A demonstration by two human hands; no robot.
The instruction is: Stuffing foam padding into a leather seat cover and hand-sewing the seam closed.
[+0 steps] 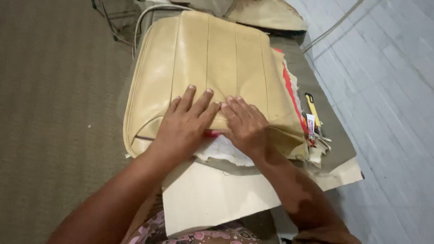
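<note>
A tan leather-like seat cover (212,54) with stitched vertical panels lies across a narrow worktable. My left hand (185,122) presses flat on its near edge, fingers spread and pointing away from me. My right hand (246,124) lies flat beside it, fingertips touching the left hand's fingers. Under both hands a bit of red material (212,133) and white foam lining (226,151) stick out from beneath the cover. Neither hand grips anything.
A yellow-handled cutter (312,108) and a small tube (310,126) lie at the table's right edge beside red and cream fabric scraps (291,90). A cream board (212,199) juts toward me. Brown carpet (54,113) lies left, grey tiled floor (389,90) right.
</note>
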